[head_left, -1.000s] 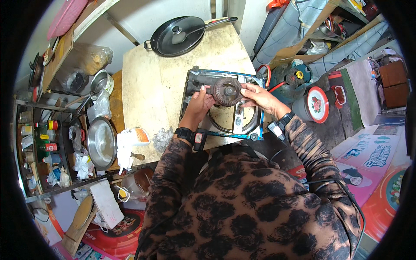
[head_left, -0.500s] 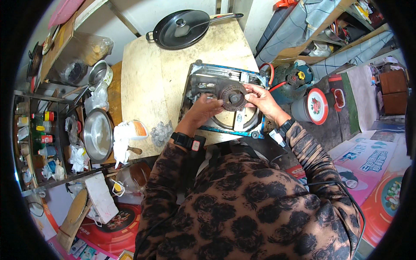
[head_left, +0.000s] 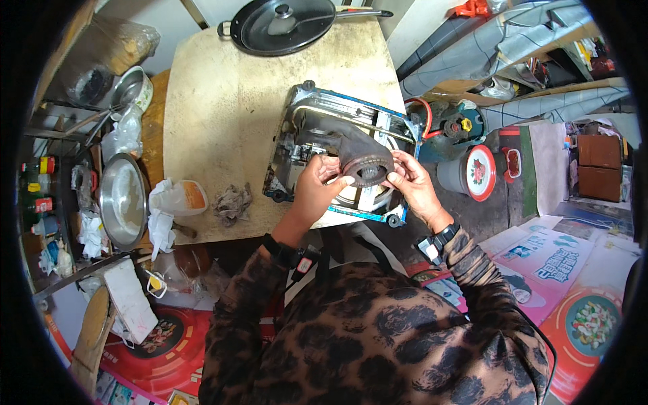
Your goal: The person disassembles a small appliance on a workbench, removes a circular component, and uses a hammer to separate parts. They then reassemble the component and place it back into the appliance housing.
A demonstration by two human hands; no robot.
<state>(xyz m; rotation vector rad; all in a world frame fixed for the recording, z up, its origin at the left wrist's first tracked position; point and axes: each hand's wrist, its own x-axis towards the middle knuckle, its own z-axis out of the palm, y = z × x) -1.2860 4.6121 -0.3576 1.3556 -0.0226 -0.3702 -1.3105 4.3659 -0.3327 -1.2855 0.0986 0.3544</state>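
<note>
Both hands hold a dark, rusty cast-iron gas burner [head_left: 361,150] by its round, toothed end, which faces me. Its thick tube runs back and to the left over the stove. On the left rim, the thumb and fingers of my left hand [head_left: 318,187] are closed. My right hand [head_left: 416,189] grips the opposite side, with its thumb at the edge of the ring. Beneath lies the gas stove [head_left: 358,98], a metal frame with blue edges, its underside up and dark round feet at the corners. Whether the burner's far end touches the stove, I cannot tell.
The pale worktable [head_left: 216,121] carries a lidded black pan [head_left: 283,30] at the back. A crumpled rag [head_left: 232,204] and a white tub [head_left: 189,198] lie left of the stove. A metal basin [head_left: 123,202] stands farther left. At right are a gas cylinder [head_left: 459,128] and a bucket [head_left: 453,177].
The burner has tilted: its round end has dropped toward me and its tube now shows behind. Both hands have kept hold of it. The whole view has shifted slightly.
</note>
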